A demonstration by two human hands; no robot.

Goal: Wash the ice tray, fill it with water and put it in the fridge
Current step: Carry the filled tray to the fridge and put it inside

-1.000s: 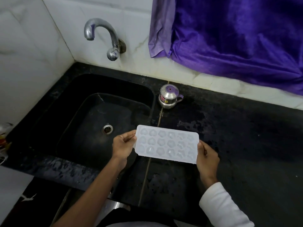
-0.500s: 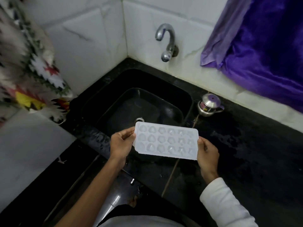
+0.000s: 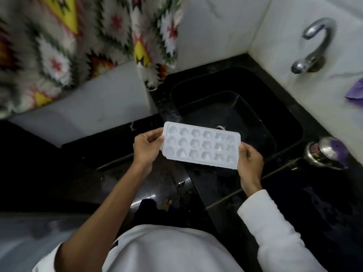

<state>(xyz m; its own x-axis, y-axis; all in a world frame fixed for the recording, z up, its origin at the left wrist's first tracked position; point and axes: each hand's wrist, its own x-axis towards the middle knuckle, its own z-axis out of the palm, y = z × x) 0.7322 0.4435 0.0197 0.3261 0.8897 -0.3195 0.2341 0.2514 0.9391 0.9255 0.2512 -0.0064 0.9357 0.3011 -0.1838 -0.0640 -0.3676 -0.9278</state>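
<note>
The white ice tray (image 3: 200, 147) with several small heart-shaped cups is held level in front of me, over the front edge of the black sink (image 3: 282, 107). My left hand (image 3: 146, 147) grips its left short end, thumb on top. At the right short end my right hand (image 3: 249, 163) holds the tray, fingers curled round the edge. I cannot tell whether the cups hold water. The chrome tap (image 3: 312, 46) juts from the white tiled wall at the upper right, no water running.
A small steel pot (image 3: 326, 154) with a purple knob stands on the black counter (image 3: 324, 203) right of the sink. A patterned cloth (image 3: 78, 42) hangs at the upper left above a white surface (image 3: 88, 108). A purple curtain corner (image 3: 355, 93) shows at the right edge.
The view has swung left: sink and tap shifted to the right, the patterned cloth came into view. Both hands keep holding the tray, now nearer the sink's front left edge.
</note>
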